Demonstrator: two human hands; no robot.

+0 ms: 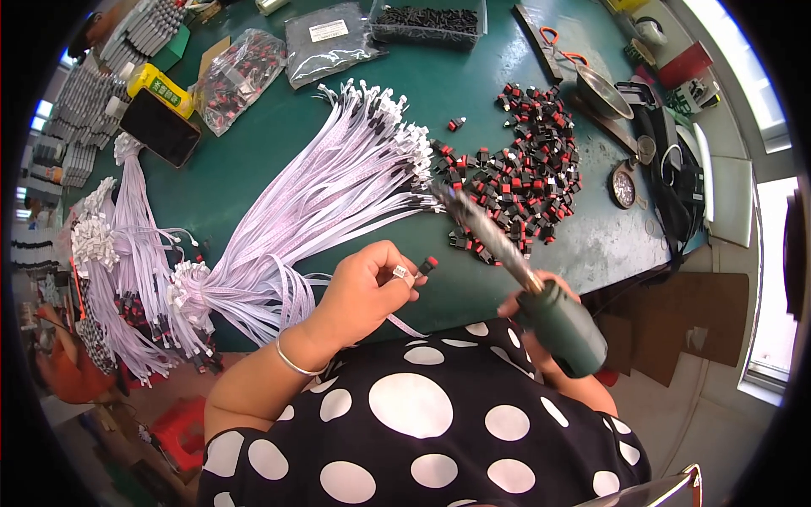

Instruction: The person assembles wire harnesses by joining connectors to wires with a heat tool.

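Observation:
My left hand (363, 283) is closed, thumb against fingers, on a small white plug connector (400, 271). A small red and black part (429, 264) sticks out at its fingertips, and a pale ribbon cable (405, 326) hangs below the hand. A tool with a dark green cylindrical body (564, 331) and a long metal shaft crosses in front of my right hand (553, 283), its far tip blurred. Only some fingers of my right hand show around the tool, so its grip is hidden. Beyond my hands lies a large bundle of pale ribbon cables (312, 186) with white connectors.
A pile of red and black parts (532, 169) covers the table's right middle. Far back are a clear bin (427, 38) of black pieces, bagged parts (241, 76), a yellow bottle (160, 89) and a phone (160, 135). Orange-handled scissors (574, 59) and a metal bowl (605, 91) lie right.

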